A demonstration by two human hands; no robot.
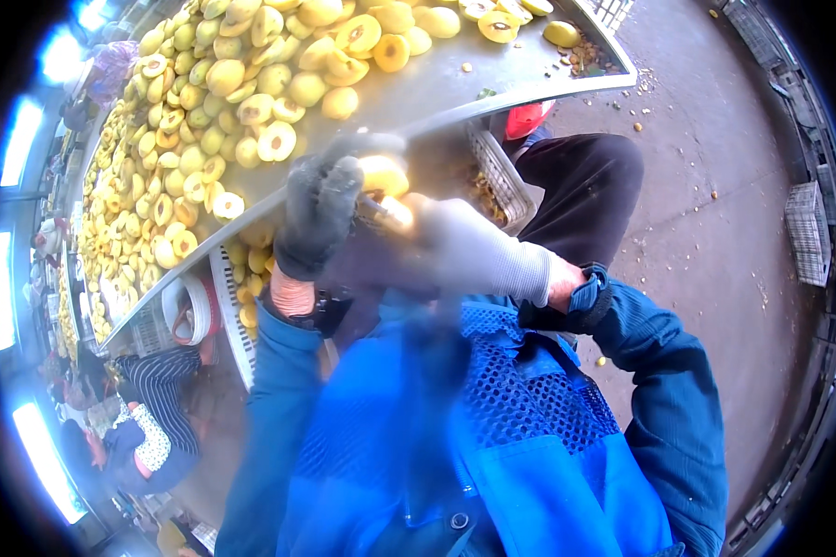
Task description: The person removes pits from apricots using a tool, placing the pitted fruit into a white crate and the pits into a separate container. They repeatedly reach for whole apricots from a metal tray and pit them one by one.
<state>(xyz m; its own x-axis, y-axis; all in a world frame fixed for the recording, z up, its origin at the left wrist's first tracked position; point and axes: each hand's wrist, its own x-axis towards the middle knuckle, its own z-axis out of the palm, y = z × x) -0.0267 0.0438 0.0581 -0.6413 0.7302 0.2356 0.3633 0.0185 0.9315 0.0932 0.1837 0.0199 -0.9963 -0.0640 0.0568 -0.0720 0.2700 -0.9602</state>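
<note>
My left hand (320, 209) wears a dark grey glove and is closed around a yellow peach half (384, 174), held close under the camera. My right hand (464, 249), in a pale grey glove, is blurred and presses what looks like a small tool (392, 212) against the fruit; the tool itself is hard to make out. Both hands hover just below the edge of a long metal table (492, 79) covered with several halved, pitted yellow peaches (251, 84). My blue jacket and apron fill the lower frame.
White slatted plastic crates (497, 176) with fruit and pits stand under the table edge. Another crate (237, 311) sits lower left. People (153, 408) work along the table at left. Concrete floor (715, 213) with scattered pits lies right, with crates (806, 232) by the wall.
</note>
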